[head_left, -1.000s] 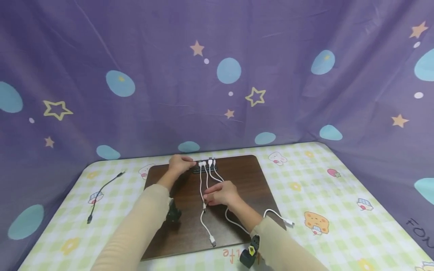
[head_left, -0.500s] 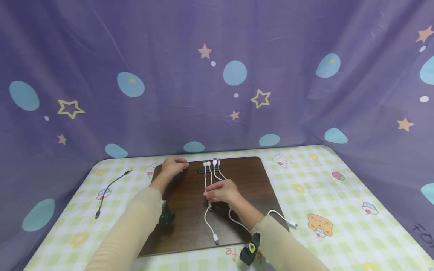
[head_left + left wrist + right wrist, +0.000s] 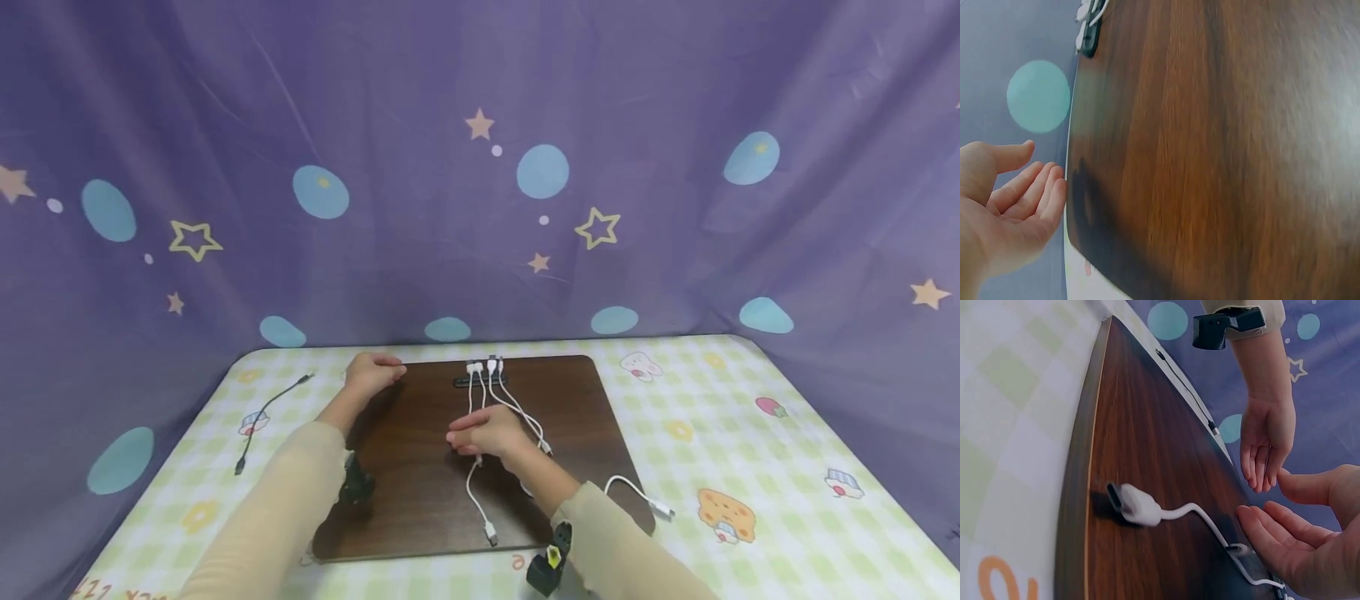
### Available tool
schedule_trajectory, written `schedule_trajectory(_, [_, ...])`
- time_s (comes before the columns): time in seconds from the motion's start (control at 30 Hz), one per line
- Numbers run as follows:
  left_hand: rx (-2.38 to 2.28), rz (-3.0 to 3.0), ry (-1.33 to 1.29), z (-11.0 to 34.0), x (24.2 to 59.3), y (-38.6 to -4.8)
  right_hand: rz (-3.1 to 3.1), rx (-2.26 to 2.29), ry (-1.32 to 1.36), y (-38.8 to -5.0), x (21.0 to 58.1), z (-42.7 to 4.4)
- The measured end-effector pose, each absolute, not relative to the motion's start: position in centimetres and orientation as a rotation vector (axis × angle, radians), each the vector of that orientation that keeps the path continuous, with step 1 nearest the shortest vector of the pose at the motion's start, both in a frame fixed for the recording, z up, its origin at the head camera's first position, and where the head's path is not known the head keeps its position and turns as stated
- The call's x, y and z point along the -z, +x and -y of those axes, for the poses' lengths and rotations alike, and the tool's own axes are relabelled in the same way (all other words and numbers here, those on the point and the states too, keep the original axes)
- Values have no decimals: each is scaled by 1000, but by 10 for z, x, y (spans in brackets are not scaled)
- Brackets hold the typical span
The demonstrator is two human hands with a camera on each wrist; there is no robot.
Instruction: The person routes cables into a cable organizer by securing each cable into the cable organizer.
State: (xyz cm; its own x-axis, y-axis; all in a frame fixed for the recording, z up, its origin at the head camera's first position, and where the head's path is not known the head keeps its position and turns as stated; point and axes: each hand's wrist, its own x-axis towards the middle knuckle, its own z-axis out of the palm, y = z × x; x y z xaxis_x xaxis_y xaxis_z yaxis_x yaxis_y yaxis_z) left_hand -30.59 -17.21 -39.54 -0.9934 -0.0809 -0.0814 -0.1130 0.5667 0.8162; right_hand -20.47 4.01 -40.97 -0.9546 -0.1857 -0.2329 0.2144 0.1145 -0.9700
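Note:
A black cable holder strip (image 3: 467,382) lies near the far edge of a dark wooden board (image 3: 420,508), with several white USB cables (image 3: 480,498) running from it. My left hand (image 3: 372,377) hovers by the board's far left corner, left of the strip. In the left wrist view its fingers are loosely bent, holding nothing. My right hand (image 3: 491,433) is over the middle of the board, above the white cables, partly hiding them. Seen from the right wrist, thumb and fingers stand apart with nothing between them; a white USB plug (image 3: 1141,505) lies near the board's front edge.
A short black cable (image 3: 262,414) lies on the checked tablecloth (image 3: 187,467) left of the board. One white cable end (image 3: 662,508) hangs past the board's right edge onto the cloth. A purple curtain (image 3: 405,275) rises behind the table.
The left hand has moved left, away from the strip. The right hand has shifted slightly left over the board, and more white cable shows to its right. The head view has turned left.

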Motion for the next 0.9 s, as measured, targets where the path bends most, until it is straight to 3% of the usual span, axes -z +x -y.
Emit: schedule_trajectory(0.9, [-1020,-3001,-294,258,392,-294,-1988,1913,-50,-198,408,-2])
